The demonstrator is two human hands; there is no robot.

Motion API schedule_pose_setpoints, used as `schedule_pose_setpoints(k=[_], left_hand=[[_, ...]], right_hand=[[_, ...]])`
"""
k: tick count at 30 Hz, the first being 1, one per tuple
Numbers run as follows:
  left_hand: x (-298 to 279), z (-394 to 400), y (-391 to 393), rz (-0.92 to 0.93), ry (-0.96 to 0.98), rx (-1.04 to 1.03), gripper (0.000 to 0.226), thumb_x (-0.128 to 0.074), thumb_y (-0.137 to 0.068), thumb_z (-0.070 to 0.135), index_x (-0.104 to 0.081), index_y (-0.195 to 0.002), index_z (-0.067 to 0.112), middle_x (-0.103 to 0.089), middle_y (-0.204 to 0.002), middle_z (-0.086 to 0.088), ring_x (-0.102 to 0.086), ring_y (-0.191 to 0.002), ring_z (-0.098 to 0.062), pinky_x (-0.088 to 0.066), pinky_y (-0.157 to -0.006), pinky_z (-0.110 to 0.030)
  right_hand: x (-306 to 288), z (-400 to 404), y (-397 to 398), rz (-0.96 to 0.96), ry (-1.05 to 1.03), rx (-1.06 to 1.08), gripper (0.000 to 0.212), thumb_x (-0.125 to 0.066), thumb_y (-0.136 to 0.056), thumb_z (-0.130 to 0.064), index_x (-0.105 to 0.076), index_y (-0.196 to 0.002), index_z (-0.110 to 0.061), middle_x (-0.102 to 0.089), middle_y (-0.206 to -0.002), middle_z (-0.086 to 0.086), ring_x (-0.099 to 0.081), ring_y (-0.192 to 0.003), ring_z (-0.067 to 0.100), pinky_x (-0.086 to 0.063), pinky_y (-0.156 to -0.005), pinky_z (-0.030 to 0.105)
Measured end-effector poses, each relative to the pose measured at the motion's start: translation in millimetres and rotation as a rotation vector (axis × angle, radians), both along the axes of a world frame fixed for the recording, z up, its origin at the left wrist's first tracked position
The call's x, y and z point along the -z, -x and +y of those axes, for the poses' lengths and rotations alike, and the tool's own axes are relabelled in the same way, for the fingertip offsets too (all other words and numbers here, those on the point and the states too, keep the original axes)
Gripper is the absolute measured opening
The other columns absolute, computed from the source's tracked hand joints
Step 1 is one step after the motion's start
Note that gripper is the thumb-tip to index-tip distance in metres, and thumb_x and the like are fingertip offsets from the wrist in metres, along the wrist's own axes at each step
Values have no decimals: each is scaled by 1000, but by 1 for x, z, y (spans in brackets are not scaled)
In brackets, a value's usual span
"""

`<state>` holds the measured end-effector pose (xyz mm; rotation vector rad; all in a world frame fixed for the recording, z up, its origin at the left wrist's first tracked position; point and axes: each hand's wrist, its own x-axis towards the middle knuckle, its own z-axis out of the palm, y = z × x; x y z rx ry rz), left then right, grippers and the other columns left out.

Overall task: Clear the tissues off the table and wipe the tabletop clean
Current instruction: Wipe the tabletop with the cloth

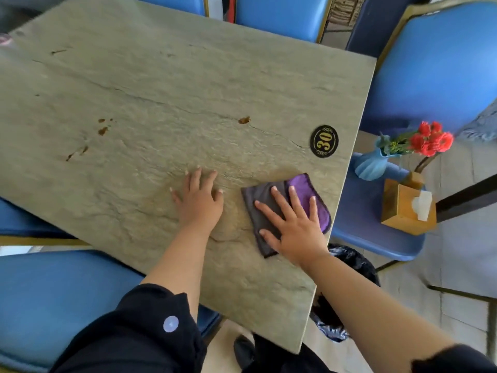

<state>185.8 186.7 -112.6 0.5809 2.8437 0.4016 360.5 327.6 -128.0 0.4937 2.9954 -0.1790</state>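
Note:
A grey-green stone-look tabletop (166, 84) fills the view. Brown stains mark it: a blot (244, 120) near the middle right, spots (103, 129) at the left, and streaks (77, 152) below them. A folded grey and purple cloth (306, 189) lies near the table's right edge. My right hand (293, 224) presses flat on the cloth with fingers spread. My left hand (200, 197) rests flat on the bare table to the left of the cloth, holding nothing. No tissues lie on the tabletop.
A black oval "30" plate (324, 141) sits near the right edge. On a blue chair (371, 238) at the right stand a blue vase with red flowers (372, 165) and a wooden tissue box (407, 208). A black bin bag (349, 258) sits below the table edge. Blue chairs surround the table.

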Motion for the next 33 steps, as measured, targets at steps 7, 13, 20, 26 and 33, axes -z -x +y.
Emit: schedule_pose_setpoints(k=[7,13,20,26,33], left_hand=[[5,23,47,87,12,-19,46,-37,-100,36,-34,-145,41,-17,-160,7,-14,-148,-21,-7,-118,-56],[15,46,86,115,7,-129,54,-28,-100,33,-16,-153,33,-6,-163,7,1,-150,-14,0,-114,-63],[29,47,88,192,72,-131,59,-15,-96,38,-7,-154,32,-3,-163,11,6,-150,-12,0,-115,-64],[25,46,88,213,26,-135,63,-18,-90,31,-27,-151,19,-21,-160,8,-14,-149,-12,-9,-115,-64],[23,49,88,180,125,-114,67,-1,-89,37,-6,-154,24,1,-162,12,6,-149,-11,4,-116,-61]], right_hand=[[-5,8,109,-36,42,-6,60,-13,-94,-62,7,-149,-48,17,-162,-2,21,-146,32,8,-110,69],[2,98,144,-38,-14,-189,61,-6,-87,-69,2,-146,-54,7,-162,-11,15,-148,25,3,-114,65],[-7,88,265,-65,98,220,61,-13,-94,-63,3,-150,-46,15,-162,-2,21,-146,35,10,-109,70],[-3,95,222,-57,32,-485,61,-7,-88,-69,1,-146,-54,12,-161,-15,21,-147,22,10,-115,61],[-5,110,255,-50,75,198,60,-12,-93,-65,3,-149,-49,13,-162,-9,19,-147,27,9,-112,65]])
